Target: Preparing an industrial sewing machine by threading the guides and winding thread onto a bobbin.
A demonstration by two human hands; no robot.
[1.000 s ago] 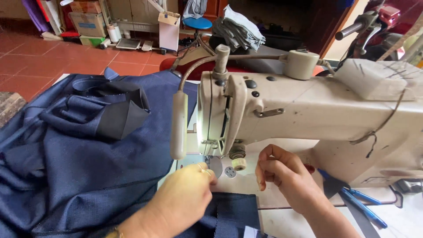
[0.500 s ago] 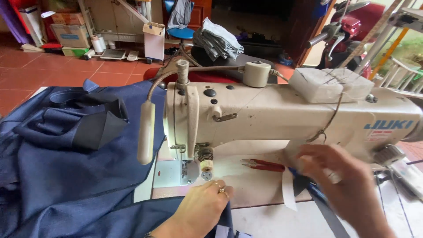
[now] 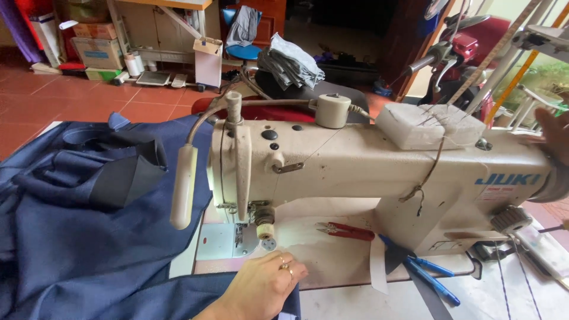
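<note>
Left hand (image 3: pixel 261 285) low in the frame, fingers spread flat on the navy fabric (image 3: pixel 77 237) — pinning its edge to the table (image 3: pixel 332 261) just short of the needle plate (image 3: pixel 228 242) of the sewing machine (image 3: pixel 355 172). Right hand (image 3: pixel 554 135) barely peeking in at the far right edge by the handwheel (image 3: pixel 554 181); can't tell its grip, probably resting there. Red snips (image 3: pixel 347 231) and blue scissors (image 3: pixel 430 275) parked within reach — lower centre.
</note>
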